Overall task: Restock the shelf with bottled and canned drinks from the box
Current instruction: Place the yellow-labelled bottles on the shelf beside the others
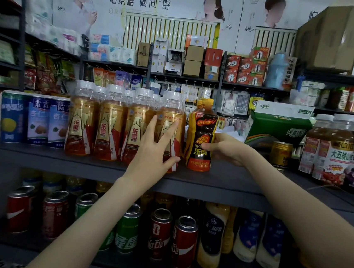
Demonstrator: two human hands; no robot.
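The black-and-orange plastic energy-drink bottle with an orange cap stands upright on the dark grey upper shelf, just right of a row of clear amber drink bottles with white caps and gold labels. The right hand has its grip curled round the bottle's right side. The left hand, its grip wide and fingers spread, presses the rightmost of the amber bottles. A small gold can stands further right, before a green carton. Red and green cans stand on the shelf below.
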